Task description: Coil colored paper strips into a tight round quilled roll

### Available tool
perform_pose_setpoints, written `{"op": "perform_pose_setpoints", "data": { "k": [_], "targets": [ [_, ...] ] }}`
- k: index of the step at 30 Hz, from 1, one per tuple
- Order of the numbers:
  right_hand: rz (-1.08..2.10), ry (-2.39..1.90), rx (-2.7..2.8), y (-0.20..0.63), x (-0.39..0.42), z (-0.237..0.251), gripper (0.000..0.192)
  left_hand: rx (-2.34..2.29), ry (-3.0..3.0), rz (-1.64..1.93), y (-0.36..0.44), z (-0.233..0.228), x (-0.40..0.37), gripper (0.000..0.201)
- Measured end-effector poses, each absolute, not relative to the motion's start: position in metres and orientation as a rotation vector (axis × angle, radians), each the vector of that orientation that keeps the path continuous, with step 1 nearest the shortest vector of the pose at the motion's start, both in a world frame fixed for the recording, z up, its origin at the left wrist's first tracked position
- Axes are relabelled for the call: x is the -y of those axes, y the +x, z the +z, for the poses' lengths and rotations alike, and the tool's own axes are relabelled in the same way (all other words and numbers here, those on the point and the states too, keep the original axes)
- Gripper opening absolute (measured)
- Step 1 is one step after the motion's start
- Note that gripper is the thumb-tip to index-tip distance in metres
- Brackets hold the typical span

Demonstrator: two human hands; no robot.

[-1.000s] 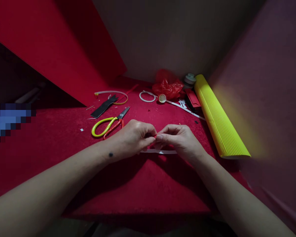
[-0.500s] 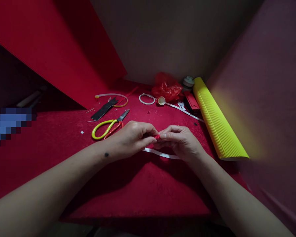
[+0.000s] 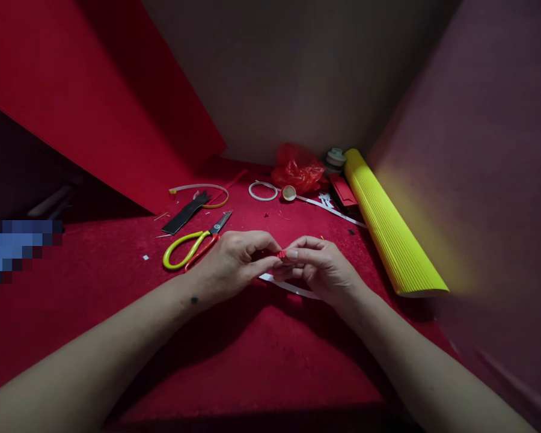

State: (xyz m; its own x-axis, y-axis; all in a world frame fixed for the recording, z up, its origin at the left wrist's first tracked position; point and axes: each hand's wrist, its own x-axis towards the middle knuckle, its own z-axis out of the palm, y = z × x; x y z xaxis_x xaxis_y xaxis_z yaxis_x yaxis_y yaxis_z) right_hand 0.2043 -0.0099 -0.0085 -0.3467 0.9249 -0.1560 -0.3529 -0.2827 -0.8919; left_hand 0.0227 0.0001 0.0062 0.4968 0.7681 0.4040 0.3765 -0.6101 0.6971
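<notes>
- Pinched between both sets of fingertips at frame centre: a small red piece (image 3: 282, 254), left hand (image 3: 232, 261) and right hand (image 3: 327, 267) closed on it from either side, held just above the red felt surface (image 3: 252, 355).
- Too small and too covered by fingers to say what the piece is or how it is shaped; only a sliver of red visible.
- Trailing beneath the hands, down and to the right: a white strip (image 3: 288, 287), lying on the felt; whether joined to the red piece cannot be told.
- By the look of it, midway through fine finger work: piece already in hand and being worked, nothing finished laid out nearby.
- Just left of the left hand: yellow-handled scissors (image 3: 192, 245), lying flat, blades pointing to upper right, untouched.
- Further up and left: a black strip (image 3: 184, 211) and a curved pale band (image 3: 202, 189).
- Upper centre: a white ring (image 3: 262, 190), a small round cap (image 3: 289, 192), a crumpled red plastic bag (image 3: 297, 170).
- Right of centre: a roll of yellow corrugated sheet (image 3: 390, 231), slanting from upper centre to mid right, near the right hand but apart from it.
- Upper left: a large red sheet (image 3: 94, 96) leaning over the surface.
- Small scraps scattered on the felt; nothing between the hands and the piece.
</notes>
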Motion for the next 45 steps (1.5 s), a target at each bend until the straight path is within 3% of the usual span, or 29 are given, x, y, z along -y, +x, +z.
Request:
{"op": "perform_pose_setpoints", "data": {
  "k": [8,20,25,29,45],
  "targets": [
    [1.784,-0.831,0.957,0.2,0.01,-0.012,0.013,-0.876,1.91,0.969,0.023,0.004,-0.004,0.002],
    [1.679,-0.853,0.925,0.195,0.015,-0.014,0.02,-0.771,2.431,1.087,0.024,-0.002,0.0,0.011],
    [1.681,-0.828,0.93,0.196,0.012,-0.013,0.019,-0.869,2.251,1.02,0.024,0.003,-0.002,0.004],
    [1.655,-0.831,0.932,0.196,0.012,-0.009,0.018,-0.899,2.148,0.959,0.021,0.008,-0.002,0.012],
    [1.742,-0.707,0.92,0.197,0.014,-0.007,0.011,-0.735,2.506,1.125,0.019,0.006,0.0,0.01]
  ]
}}
